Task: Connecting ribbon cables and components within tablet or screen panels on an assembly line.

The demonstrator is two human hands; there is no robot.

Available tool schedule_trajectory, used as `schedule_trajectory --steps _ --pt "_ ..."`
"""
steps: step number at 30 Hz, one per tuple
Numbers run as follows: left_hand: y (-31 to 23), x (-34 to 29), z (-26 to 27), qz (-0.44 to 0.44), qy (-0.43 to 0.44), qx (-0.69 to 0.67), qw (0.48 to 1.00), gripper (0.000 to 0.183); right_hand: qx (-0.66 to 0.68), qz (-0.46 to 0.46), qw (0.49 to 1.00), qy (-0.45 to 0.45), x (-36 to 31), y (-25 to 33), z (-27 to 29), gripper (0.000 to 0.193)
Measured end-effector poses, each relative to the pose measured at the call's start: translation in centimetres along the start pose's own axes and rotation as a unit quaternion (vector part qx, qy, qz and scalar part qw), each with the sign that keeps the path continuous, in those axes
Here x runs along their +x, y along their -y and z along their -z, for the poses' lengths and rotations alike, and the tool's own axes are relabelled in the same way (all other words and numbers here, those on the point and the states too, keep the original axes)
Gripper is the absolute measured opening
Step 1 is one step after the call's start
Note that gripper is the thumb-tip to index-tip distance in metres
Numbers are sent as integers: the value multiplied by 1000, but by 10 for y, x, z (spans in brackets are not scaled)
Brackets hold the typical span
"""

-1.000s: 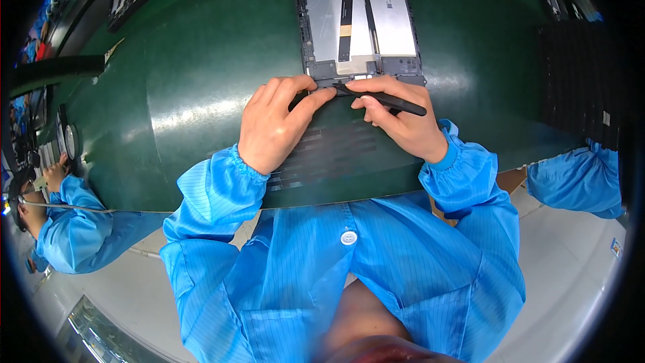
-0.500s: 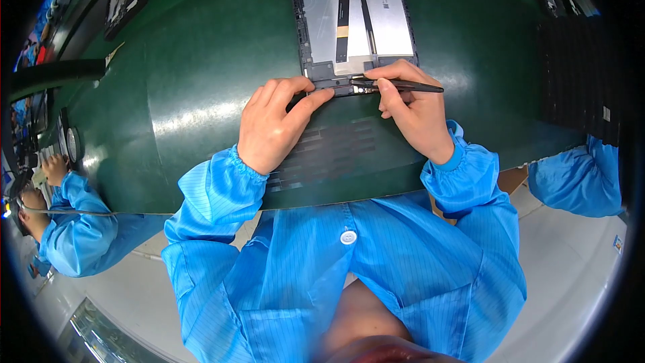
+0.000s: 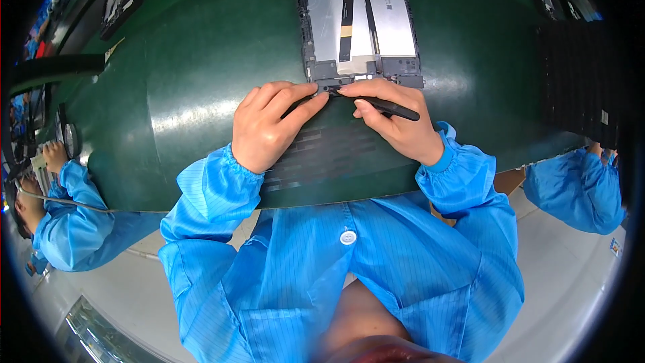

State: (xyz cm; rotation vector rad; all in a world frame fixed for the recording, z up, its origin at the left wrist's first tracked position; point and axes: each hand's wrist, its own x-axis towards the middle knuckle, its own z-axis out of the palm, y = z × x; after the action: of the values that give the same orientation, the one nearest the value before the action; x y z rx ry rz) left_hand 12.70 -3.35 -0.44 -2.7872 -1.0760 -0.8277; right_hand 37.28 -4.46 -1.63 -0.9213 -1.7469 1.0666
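An opened tablet [image 3: 321, 20] lies on the green tabletop in front of me, its silver battery panels, dark flat cable and black frame exposed. My left hand [image 3: 267, 128] is at the tablet's near left corner, thumb and index finger closed on its near edge. In my right hand [image 3: 403, 124] is a pair of black tweezers [image 3: 396, 109], held like a pen. The tweezers' tips lie at the near edge of the tablet, close to my left fingertips. My fingers partly cover the spot where the tips touch. Strips of dark small rectangles [image 3: 316, 161] lie on the mat below my hands.
A black ribbed stack [image 3: 578, 87] stands at the right. Another opened device [image 3: 122, 0] lies at the far left, near a dark arm-like bar [image 3: 60, 72]. Co-workers in blue sleeves [image 3: 74, 228] sit at the left and right. The table's front edge is close to my body.
My right hand has moved left along the tablet's near edge, bringing the tweezers' tips near my left fingertips; the tweezers now slant more toward me. My left hand has shifted slightly.
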Motion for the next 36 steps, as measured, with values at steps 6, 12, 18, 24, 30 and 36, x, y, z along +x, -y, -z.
schedule_trajectory --steps 6,12,18,24,30,36 --pt "0 0 -2 -1 -3 -6 1000 37 -8 -32 999 11 0 3 4 22" --pt "0 -2 -2 8 -31 -11 999 38 140 -138 980 -16 -5 7 12 22" --pt "-23 -20 7 -92 92 -126 983 37 59 -152 985 49 -20 7 20 22" --pt "-30 -23 1 -141 132 -74 978 40 22 -134 990 26 -24 7 14 16" --pt "-34 -23 0 -135 140 -76 978 39 -26 -153 985 78 -22 10 14 15" --pt "-31 -24 3 -134 144 -71 978 40 -40 -151 982 110 -18 5 10 16"
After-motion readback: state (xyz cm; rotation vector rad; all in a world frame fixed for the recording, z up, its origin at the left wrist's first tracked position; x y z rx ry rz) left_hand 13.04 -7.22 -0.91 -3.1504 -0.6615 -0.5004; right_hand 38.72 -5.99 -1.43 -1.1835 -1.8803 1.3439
